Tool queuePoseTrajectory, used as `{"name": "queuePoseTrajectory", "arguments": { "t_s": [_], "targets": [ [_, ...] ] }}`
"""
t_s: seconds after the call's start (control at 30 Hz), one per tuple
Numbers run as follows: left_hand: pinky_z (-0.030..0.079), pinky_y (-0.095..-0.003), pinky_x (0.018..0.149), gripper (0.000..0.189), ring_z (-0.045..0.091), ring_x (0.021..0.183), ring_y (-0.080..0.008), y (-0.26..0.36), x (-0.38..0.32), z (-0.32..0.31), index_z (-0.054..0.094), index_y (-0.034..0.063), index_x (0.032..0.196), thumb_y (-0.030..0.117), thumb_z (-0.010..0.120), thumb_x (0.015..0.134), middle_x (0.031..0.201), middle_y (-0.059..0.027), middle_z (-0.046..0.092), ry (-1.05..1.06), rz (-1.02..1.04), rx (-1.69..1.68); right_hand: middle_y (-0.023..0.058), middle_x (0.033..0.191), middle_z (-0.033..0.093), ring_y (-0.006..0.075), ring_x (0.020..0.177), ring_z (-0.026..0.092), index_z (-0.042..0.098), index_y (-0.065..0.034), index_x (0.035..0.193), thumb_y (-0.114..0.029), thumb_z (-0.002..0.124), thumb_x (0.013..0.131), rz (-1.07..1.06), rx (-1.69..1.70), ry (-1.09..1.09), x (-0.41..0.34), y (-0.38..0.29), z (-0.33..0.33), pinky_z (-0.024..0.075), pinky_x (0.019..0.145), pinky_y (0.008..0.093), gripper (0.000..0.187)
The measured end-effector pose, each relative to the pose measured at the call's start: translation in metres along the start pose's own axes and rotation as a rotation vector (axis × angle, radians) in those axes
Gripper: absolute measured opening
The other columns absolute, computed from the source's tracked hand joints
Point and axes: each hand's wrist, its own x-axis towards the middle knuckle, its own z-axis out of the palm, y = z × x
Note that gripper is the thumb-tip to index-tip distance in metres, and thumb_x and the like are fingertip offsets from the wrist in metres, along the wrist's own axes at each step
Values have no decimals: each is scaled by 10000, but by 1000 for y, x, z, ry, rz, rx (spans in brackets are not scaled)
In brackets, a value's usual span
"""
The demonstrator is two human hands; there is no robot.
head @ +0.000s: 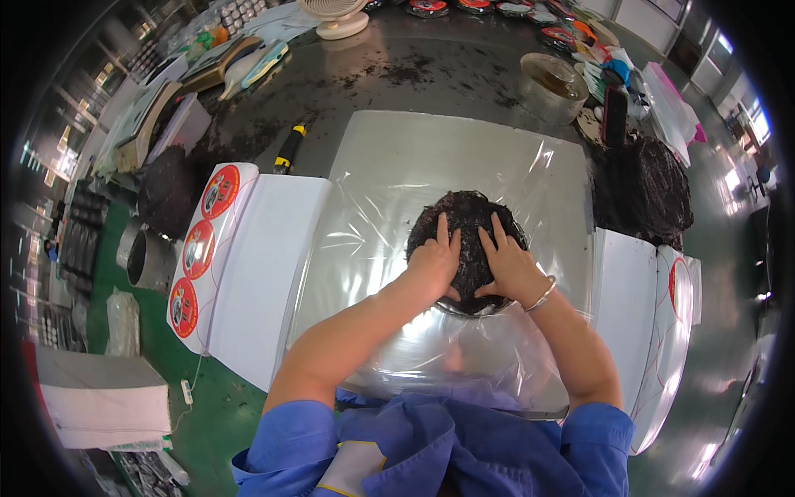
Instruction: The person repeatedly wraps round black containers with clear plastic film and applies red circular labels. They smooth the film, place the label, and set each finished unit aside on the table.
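Observation:
A round, dark, fibrous cake, perhaps dried seaweed [469, 248], lies on a stack of clear plastic film sheets [385, 161] in front of me. My left hand [436, 258] rests on the left part of the cake, fingers spread and pointing away from me. On its right part lies my right hand [508, 264], also with fingers apart, a silvery bangle at the wrist. Both palms face down and neither hand is closed around anything. The underside of the cake is hidden.
White sheets with round red labels [199, 248] flank the film at left; similar sheets [624, 310] lie at right. A black-and-yellow utility knife [290, 149] is beyond the left sheets. Dark fibrous heaps [646, 186], a metal pot [553, 87], a phone [615, 116] and a fan [335, 15] stand farther out.

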Motion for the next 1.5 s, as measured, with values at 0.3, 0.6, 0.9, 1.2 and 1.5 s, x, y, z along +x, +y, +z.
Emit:
{"name": "queuePoseTrajectory", "arguments": {
  "t_s": [0.3, 0.6, 0.9, 1.2, 1.5],
  "targets": [
    [427, -363, 886, 1031, 507, 1035, -373, -5, 17, 10, 188, -31, 1333, 450, 730, 600, 1362, -312, 124, -25, 63, -47, 297, 1293, 309, 326, 876, 581, 298, 49, 1281, -365, 765, 585, 11, 92, -106, 20, 16, 8, 474, 807, 347, 934],
    [365, -382, 949, 430, 462, 1116, -279, 36, -86, 129, 509, 25, 1129, 299, 551, 800, 1196, -123, 498, 475, 859, -183, 82, 900, 625, 145, 765, 601, 554, 9, 1066, -55, 600, 756, -78, 1288, 269, -137, -14, -26, 476, 708, 257, 320],
    [424, -351, 872, 284, 528, 1018, -253, 27, -70, 77, 566, 31, 1029, 226, 556, 822, 1146, -95, 540, 177, 650, -595, 116, 750, 583, 265, 667, 581, 632, -26, 847, -132, 632, 716, -109, 654, 443, -6, -27, 10, 470, 622, 346, 168],
    [424, -316, 844, 164, 522, 968, -202, 23, -62, 118, 596, 74, 908, 94, 597, 745, 990, -28, 566, 418, 763, -646, 80, 771, 628, 278, 743, 606, 637, -82, 759, -223, 672, 661, 175, 437, 277, 79, -36, 43, 485, 649, 381, 175],
    [438, -320, 818, 150, 548, 911, -201, 22, -58, 118, 600, 68, 860, 67, 616, 711, 923, -26, 590, 529, 824, -707, 40, 640, 581, 114, 614, 547, 600, -9, 732, -117, 646, 725, 48, 970, 115, 69, -15, 36, 437, 582, 261, 117]
  ]
}}
